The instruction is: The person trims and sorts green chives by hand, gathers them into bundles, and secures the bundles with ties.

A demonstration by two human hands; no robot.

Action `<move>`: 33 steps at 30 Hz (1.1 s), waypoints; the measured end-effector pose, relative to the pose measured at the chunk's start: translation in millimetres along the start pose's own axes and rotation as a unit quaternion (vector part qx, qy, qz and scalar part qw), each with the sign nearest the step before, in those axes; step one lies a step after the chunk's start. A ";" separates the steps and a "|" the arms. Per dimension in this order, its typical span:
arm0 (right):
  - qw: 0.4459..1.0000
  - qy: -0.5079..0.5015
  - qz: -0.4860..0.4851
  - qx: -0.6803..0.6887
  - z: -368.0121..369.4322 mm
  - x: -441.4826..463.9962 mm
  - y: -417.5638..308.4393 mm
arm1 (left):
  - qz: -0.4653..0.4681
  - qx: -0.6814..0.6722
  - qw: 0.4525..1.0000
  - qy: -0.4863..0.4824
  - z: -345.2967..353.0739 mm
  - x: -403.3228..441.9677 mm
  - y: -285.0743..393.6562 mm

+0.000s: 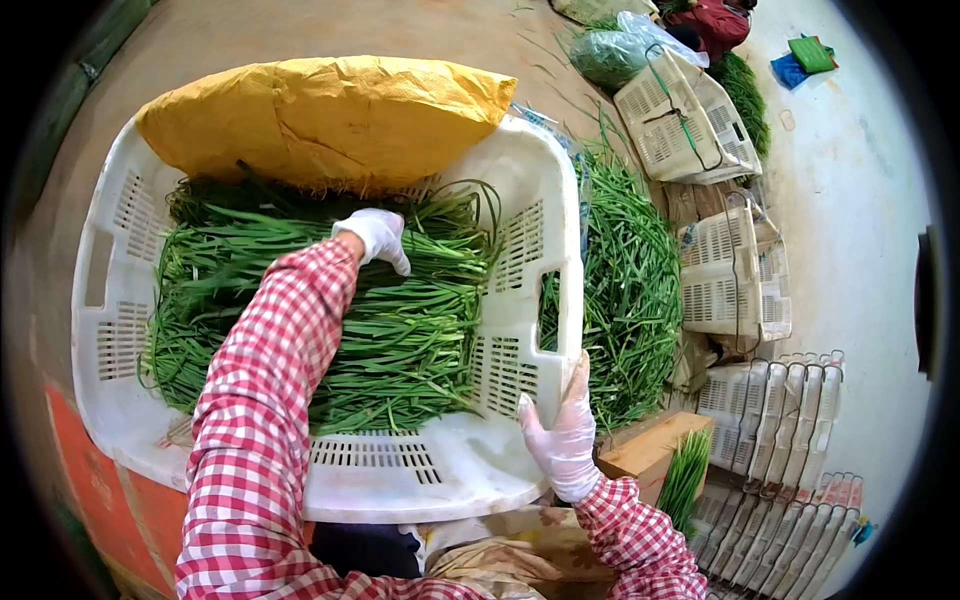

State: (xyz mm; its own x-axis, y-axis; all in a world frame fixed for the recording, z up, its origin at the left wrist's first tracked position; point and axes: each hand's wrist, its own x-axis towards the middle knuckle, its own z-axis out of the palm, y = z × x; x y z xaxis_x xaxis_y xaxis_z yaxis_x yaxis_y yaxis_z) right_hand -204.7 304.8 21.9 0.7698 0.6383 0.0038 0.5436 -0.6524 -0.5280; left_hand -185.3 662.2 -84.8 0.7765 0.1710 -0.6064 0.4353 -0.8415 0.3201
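Note:
A large white plastic basket (548, 180) with slotted walls stands in front of me, holding layers of long green chives (400, 340). My left hand (375, 238), in a white glove, reaches in and rests on the chives near the far side, thumb spread from the fingers. The chives partly hide its fingertips. At the basket's near right corner is my right hand (562, 440), also gloved. Its thumb lies on the inner side and its fingers are over the rim. A yellow woven sack (330, 115) drapes over the far wall.
Loose chives (630, 290) are heaped right of the basket. Beyond them stand white crates (690, 120) and stacked crates (770, 415). A wooden block (650, 450) and a small chive bunch (687, 470) sit near my right arm. Another person's red clothing (712, 25) shows at the top.

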 end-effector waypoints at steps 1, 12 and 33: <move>1.000 0.004 -0.010 -0.005 0.2 0.0 0.5 | -0.014 0.036 0.999 -0.007 -3.5 -0.5 5.0; 0.998 0.048 -0.019 -0.024 1.5 -3.7 -1.0 | -0.025 -0.012 0.989 0.144 35.4 -54.7 19.0; 0.981 0.130 -0.119 -0.075 -9.2 0.0 -4.2 | 0.062 -0.508 0.856 0.076 59.1 -95.9 -30.5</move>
State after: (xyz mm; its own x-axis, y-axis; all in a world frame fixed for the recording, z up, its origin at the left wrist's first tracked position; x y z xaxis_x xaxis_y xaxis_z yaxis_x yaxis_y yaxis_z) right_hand -204.0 303.8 31.9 0.6634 0.6673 0.3386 0.7468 -0.5622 -0.3551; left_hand -300.0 641.2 -79.4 0.8617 0.2425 -0.4457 0.4576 0.0081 0.8891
